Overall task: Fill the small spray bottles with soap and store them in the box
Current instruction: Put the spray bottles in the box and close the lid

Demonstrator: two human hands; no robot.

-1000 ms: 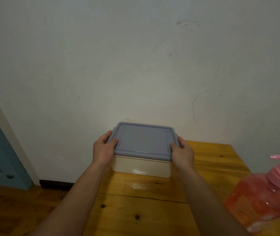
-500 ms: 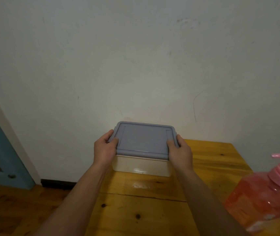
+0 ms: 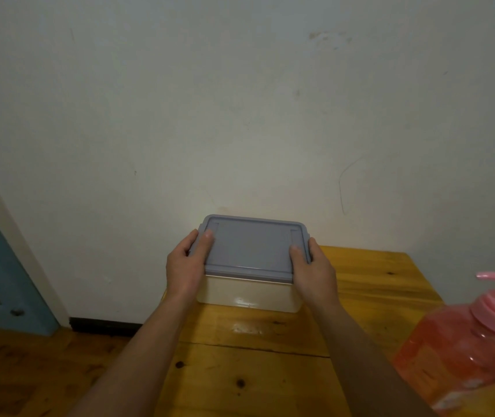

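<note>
box (image 3: 247, 291) is set at the far edge of the table (image 3: 375, 284), grey lid (image 3: 252, 248) on. it is clasped at its ends by left hand (image 3: 184, 267) and right hand (image 3: 315, 273), thumbs laid on the lid. both ends should be pressed evenly so the lid seats flat.

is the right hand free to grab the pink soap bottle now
Not straight away, probably: the right hand grips the grey lid's right end. Once it lets go, the pink soap bottle stands close on that side, nothing between.
</note>
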